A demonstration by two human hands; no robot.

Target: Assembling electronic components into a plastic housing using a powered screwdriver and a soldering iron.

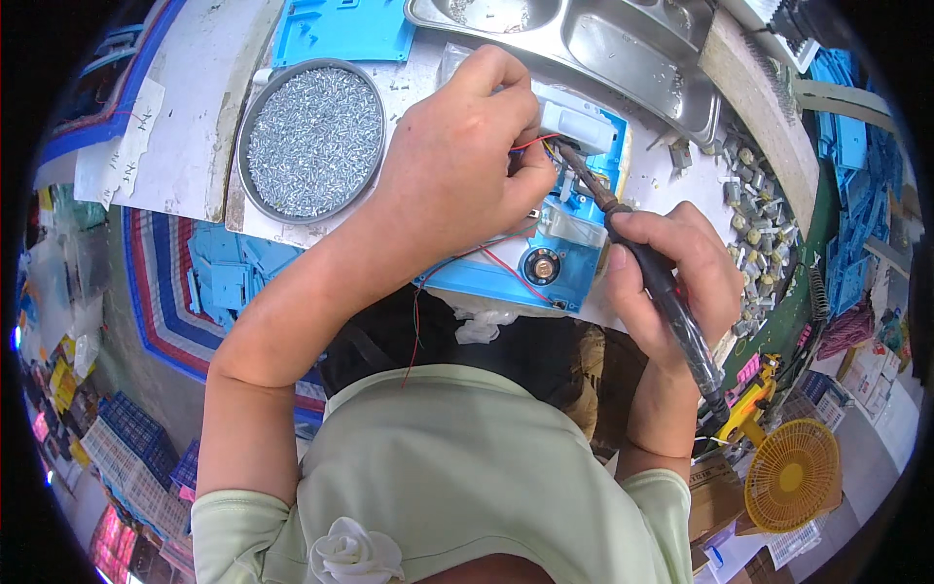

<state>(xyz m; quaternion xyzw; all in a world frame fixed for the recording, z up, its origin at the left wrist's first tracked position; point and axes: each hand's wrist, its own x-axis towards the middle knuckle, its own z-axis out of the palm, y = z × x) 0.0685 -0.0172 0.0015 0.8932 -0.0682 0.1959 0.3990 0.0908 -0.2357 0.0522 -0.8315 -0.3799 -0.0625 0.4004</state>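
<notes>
My right hand (686, 277) is wrapped round a soldering iron (699, 358) with a dark handle. The iron's tip reaches into a blue plastic housing (584, 261), beside a pale grey block (578, 127) near its far end. Just left of the tip, my left hand (465, 161) pinches a thin red wire (530, 144) that runs to the same spot; its fingertips are partly hidden. A small round speaker (542, 266) sits in the near part of the housing. Loose red and dark wires trail over its near left edge.
Left of my hands stands a round metal bowl (313, 141) full of small screws. A steel compartment tray (623, 58) lies at the back, with a blue plastic part (342, 31) beside it. Small metal motors (754, 234) are heaped at the right. A yellow fan (793, 475) is lower right.
</notes>
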